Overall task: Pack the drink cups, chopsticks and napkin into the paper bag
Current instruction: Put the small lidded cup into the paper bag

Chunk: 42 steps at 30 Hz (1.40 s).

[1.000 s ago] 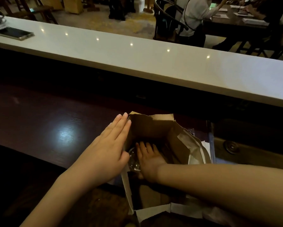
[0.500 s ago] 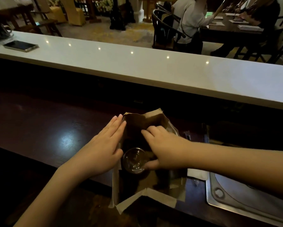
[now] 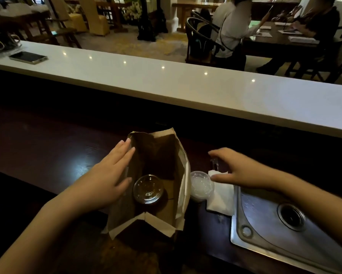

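Observation:
An open brown paper bag (image 3: 178, 196) stands on the dark counter. Inside it, at the left, a drink cup with a clear lid (image 3: 148, 189) stands upright. My left hand (image 3: 104, 178) lies flat against the bag's left wall, fingers spread. Right of the bag stands a second cup with a pale lid (image 3: 202, 184). A white napkin (image 3: 221, 198) lies beside it. My right hand (image 3: 235, 171) hovers open over the napkin and the second cup, thumb near the lid. A small dark item at my right fingertips is too dim to identify.
A steel sink (image 3: 284, 224) with a drain sits at the right, next to the napkin. A raised white countertop (image 3: 166, 86) runs across behind, with a phone (image 3: 28, 57) at its left end. People sit at tables beyond it.
My right hand has come out of the bag and moved right, over the second cup and napkin. The first cup stays in the bag. My left hand still steadies the bag.

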{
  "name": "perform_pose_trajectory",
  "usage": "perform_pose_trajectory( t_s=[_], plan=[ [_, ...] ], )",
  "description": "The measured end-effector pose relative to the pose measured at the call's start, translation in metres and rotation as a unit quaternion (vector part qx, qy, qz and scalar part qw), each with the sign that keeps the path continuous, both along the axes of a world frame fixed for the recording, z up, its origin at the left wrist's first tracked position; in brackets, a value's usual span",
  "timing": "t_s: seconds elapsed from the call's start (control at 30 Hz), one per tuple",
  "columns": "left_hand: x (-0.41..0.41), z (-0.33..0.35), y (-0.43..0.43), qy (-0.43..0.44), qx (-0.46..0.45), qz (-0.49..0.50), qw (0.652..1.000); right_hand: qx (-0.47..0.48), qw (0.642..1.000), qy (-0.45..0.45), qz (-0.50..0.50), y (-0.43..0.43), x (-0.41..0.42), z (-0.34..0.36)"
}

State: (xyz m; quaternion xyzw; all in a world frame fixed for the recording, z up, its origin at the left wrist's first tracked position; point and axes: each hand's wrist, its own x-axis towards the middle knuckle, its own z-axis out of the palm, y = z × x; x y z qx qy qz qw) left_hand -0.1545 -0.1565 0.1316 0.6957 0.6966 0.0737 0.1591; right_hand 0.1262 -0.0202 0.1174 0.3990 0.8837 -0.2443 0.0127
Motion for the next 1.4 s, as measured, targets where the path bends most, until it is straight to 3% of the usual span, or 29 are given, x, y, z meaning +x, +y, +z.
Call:
perform_pose_trajectory(
  t_s=[0.1, 0.23, 0.4, 0.53, 0.7, 0.87, 1.17, 1.3, 1.4],
  plan=[
    [0.012, 0.004, -0.009, -0.002, 0.019, 0.004, 1.0, -0.051, 0.996, -0.07, -0.017, 0.013, 0.001, -0.055],
    [0.027, 0.009, -0.032, -0.008, 0.074, -0.051, 0.996, -0.063, 0.994, -0.089, -0.009, 0.02, -0.016, -0.098],
    [0.045, 0.009, -0.067, -0.041, 0.07, -0.1, 0.992, -0.073, 0.988, -0.13, 0.042, 0.025, -0.033, -0.113],
    [0.055, 0.003, -0.085, -0.034, 0.076, -0.082, 0.993, -0.053, 0.985, -0.151, 0.071, 0.027, -0.04, -0.116],
    [0.061, -0.006, -0.096, -0.025, 0.087, -0.101, 0.991, -0.016, 0.986, -0.153, 0.06, 0.017, -0.04, -0.112],
    [0.06, -0.013, -0.097, -0.016, 0.133, -0.14, 0.981, 0.009, 0.994, -0.109, 0.013, 0.004, -0.024, -0.059],
    [0.066, -0.024, -0.091, -0.006, 0.229, -0.172, 0.958, 0.06, 0.998, 0.0, 0.005, -0.064, -0.031, 0.142],
    [0.07, -0.032, -0.09, 0.011, 0.266, -0.186, 0.946, 0.032, 0.998, 0.045, 0.012, -0.083, -0.079, 0.14],
    [0.072, -0.034, -0.091, 0.028, 0.275, -0.195, 0.941, 0.011, 1.0, 0.0, -0.013, -0.089, -0.113, 0.093]
  ],
)
